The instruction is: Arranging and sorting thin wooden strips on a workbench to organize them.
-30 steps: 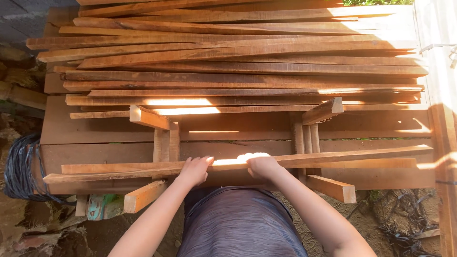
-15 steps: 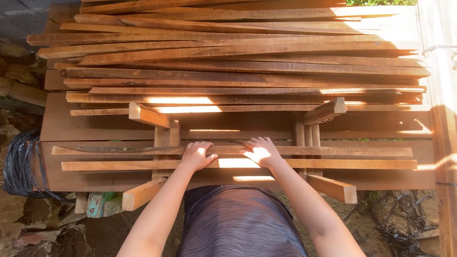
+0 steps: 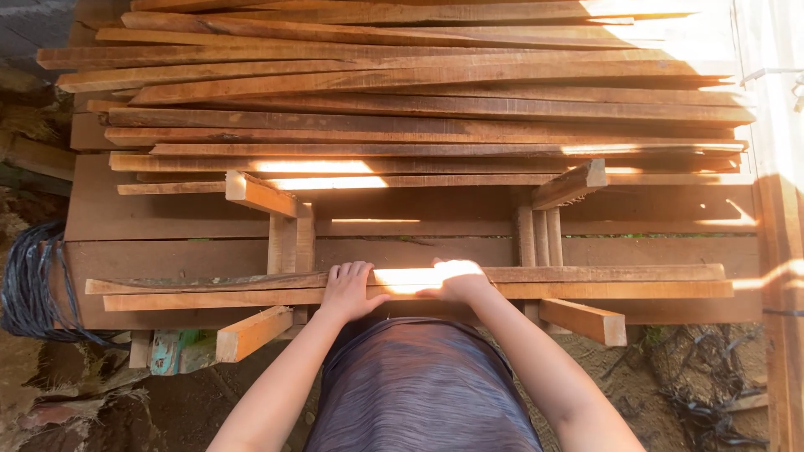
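Observation:
Two long thin wooden slats (image 3: pixel 603 281) lie side by side across the near part of a wooden frame (image 3: pixel 193 251), running left to right. My left hand (image 3: pixel 348 290) lies over both slats near their middle, fingers across the top and thumb at the near edge. My right hand (image 3: pixel 457 281), lit by a patch of sun, grips the same slats just to the right. Both forearms reach up from the bottom of the view, over my grey striped top.
A big pile of similar long slats (image 3: pixel 419 100) covers the far half of the frame. Short square blocks (image 3: pixel 260 194) (image 3: pixel 573 182) (image 3: pixel 584 320) stick out of the frame. A coil of black cable (image 3: pixel 25 285) lies at the left, over dirt ground.
A second earlier my hands held a single tilted slat at the near edge. It moved away to lie beside a second slat, and both hands now rest across the levelled pair.

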